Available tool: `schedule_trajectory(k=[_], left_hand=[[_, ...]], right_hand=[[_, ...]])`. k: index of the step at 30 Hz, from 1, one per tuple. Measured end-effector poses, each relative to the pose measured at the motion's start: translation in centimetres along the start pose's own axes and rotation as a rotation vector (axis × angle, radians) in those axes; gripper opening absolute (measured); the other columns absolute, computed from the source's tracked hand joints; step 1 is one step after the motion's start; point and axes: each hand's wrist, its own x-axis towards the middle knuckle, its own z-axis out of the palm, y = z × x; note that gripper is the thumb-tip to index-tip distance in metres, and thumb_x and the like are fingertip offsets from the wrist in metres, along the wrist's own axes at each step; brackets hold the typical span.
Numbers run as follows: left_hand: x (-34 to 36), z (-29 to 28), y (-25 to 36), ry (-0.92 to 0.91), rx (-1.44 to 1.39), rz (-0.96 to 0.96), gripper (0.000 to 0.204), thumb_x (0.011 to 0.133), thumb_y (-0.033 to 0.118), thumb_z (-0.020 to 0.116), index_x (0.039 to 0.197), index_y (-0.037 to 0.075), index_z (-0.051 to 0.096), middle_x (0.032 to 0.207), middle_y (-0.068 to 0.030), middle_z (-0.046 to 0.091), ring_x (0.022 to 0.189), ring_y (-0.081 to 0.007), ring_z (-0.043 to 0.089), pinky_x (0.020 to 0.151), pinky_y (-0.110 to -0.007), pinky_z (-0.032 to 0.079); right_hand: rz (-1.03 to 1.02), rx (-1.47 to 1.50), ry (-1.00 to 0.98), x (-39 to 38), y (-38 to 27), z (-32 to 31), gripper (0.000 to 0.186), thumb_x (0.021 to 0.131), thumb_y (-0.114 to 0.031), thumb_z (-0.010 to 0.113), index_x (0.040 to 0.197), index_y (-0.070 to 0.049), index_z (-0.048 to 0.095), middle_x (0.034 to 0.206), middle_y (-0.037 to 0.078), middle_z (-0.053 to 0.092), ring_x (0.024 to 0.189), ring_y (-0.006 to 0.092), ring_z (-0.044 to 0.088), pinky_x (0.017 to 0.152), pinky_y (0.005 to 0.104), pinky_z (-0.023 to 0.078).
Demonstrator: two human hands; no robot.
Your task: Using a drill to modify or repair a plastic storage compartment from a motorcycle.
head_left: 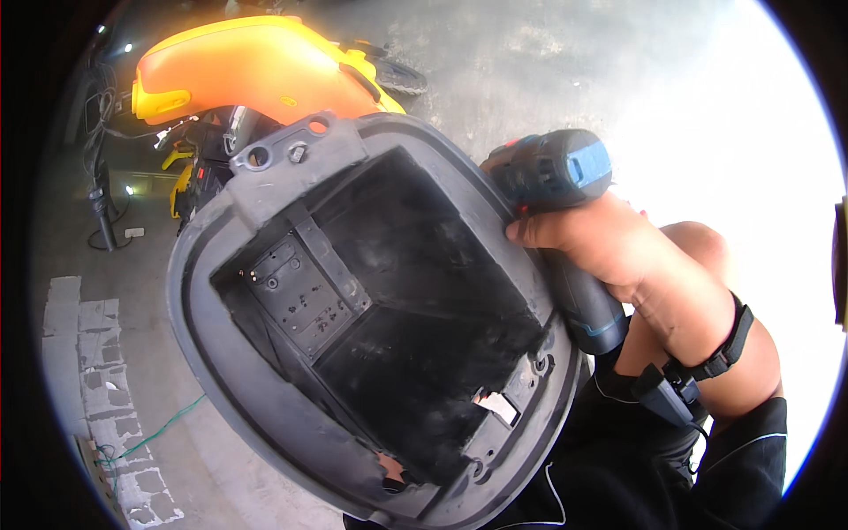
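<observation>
My right hand (594, 237) is closed around the grip of a black and blue cordless drill (552, 168). Its dark battery base (590, 309) hangs below the hand. The drill's front end lies behind the rim of a black plastic scooter storage bucket (196, 291), so its tip is hidden. Tilted in front of me, the deep bucket has its opening facing up toward me. Small patches of skin show through gaps in its near end, but whether they belong to a hand or a leg I cannot tell. My left hand cannot be made out.
Behind the bucket stands an orange and yellow scooter body (256, 66) with exposed wiring and a wheel (402, 78). Cables hang by a dark upright post (103, 216) at the left. Whitish patches (102, 344) and a green cord (163, 428) lie on the grey floor.
</observation>
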Motion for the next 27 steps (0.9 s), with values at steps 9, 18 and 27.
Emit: schedule_trajectory(k=[9, 18, 27], left_hand=[[3.1, -9.2, -7.9, 0.088, -0.016, 0.063, 0.079, 0.092, 0.063, 0.060, 0.154, 0.017, 0.046, 0.154, -0.0077, 0.051, 0.140, -0.0326, 0.048, 0.115, -0.054, 0.041], [-2.8, -0.7, 2.7, -0.394, -0.173, 0.121, 0.096, 0.080, 0.030, 0.083, 0.158, 0.006, 0.032, 0.146, -0.0165, 0.052, 0.134, -0.0317, 0.053, 0.112, -0.047, 0.043], [-7.8, 7.7, -0.8, -0.487, 0.833, 0.701, 0.108, 0.058, 0.033, 0.095, 0.153, 0.019, 0.046, 0.136, -0.0216, 0.048, 0.130, -0.0430, 0.044, 0.112, -0.055, 0.034]], right_hand=[[-0.016, -0.102, -0.043, 1.9, 0.6, -0.6, 0.038, 0.083, -0.010, 0.080, 0.119, -0.002, 0.069, 0.101, 0.011, 0.074, 0.090, 0.0232, 0.068, 0.082, 0.0391, 0.056], [-0.278, -0.233, 0.505, 1.6, -1.1, -5.9, 0.037, 0.086, -0.014, 0.079, 0.118, -0.001, 0.066, 0.102, 0.008, 0.067, 0.080, 0.0216, 0.065, 0.074, 0.0367, 0.055], [-0.148, -0.216, 0.323, -0.3, -0.4, -3.7, 0.035, 0.086, -0.006, 0.078, 0.118, -0.002, 0.066, 0.102, 0.006, 0.064, 0.089, 0.0195, 0.063, 0.076, 0.0361, 0.057]])
